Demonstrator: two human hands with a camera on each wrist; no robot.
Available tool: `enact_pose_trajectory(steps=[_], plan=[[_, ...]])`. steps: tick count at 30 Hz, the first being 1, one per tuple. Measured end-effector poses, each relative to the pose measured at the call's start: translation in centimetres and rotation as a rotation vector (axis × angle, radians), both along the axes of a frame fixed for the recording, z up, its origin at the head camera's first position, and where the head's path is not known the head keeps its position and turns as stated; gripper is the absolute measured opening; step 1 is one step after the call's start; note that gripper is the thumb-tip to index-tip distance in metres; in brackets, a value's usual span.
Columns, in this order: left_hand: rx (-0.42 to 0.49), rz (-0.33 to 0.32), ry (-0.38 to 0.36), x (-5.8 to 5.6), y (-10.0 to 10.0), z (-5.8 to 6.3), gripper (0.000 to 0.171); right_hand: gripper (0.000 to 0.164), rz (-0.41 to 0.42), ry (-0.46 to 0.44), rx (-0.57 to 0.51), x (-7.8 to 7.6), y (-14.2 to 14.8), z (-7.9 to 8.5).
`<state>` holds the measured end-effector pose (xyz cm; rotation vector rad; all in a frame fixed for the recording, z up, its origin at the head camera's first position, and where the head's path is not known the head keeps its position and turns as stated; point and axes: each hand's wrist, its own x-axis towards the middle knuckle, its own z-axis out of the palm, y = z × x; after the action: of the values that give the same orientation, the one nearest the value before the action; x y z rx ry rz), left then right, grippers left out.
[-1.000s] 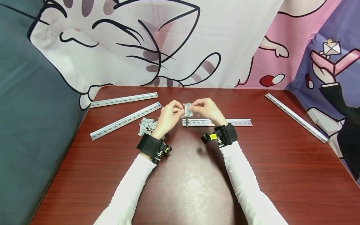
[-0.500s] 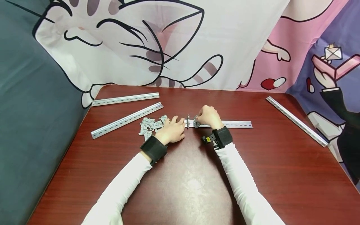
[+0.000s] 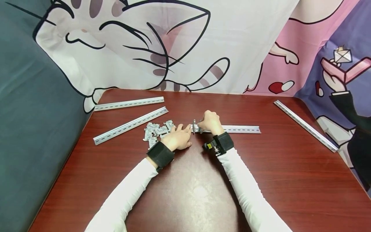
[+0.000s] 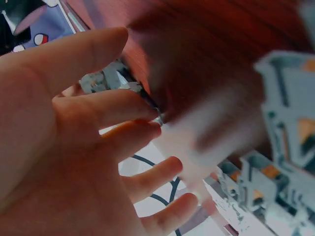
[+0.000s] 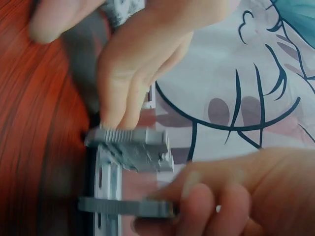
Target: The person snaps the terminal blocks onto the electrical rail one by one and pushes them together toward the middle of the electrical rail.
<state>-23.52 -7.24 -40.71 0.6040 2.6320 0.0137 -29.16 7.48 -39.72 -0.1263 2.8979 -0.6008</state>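
A slotted metal DIN rail (image 3: 240,129) lies crosswise on the table. A grey terminal block (image 3: 194,126) stands upright at its left end, and my left hand (image 3: 177,138) rests beside it with spread fingers, fingertips touching its side in the right wrist view. My right hand (image 3: 211,122) pinches a second terminal block (image 5: 128,207) between thumb and fingers, upright over the rail, a small gap from the first. Loose terminal blocks (image 3: 152,131) lie in a pile left of my left hand, partly hidden by it; some show large in the left wrist view.
Two more rails, a rear one (image 3: 128,103) and a slanted one (image 3: 130,125), lie at the back left. Another rail (image 3: 305,125) slants along the right side. A printed cloth (image 3: 246,48) hangs behind the table's far edge.
Both hands came down from holding a terminal block above the rail. My left hand let go and spread out; my right hand set the block at the rail and moved left towards the first.
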Motion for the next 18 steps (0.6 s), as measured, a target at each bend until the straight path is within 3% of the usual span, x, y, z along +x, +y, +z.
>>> enact_pose_trajectory(steps=[4,11,14,18], plan=[[-0.015,0.019,-0.017,0.5,0.2,0.1,0.069,0.017,-0.044,-0.044,0.021,0.1,-0.7,0.0],[-0.016,0.026,-0.019,0.6,0.4,0.4,0.070,0.011,-0.046,-0.097,0.051,-0.2,-1.1,0.5],[0.006,0.001,-0.013,0.2,0.2,0.2,0.069,0.013,-0.059,-0.093,0.054,-0.2,-1.0,0.5],[0.021,-0.009,0.048,-0.2,-1.2,0.3,0.062,0.017,-0.041,-0.040,0.032,-0.3,-0.9,0.2]])
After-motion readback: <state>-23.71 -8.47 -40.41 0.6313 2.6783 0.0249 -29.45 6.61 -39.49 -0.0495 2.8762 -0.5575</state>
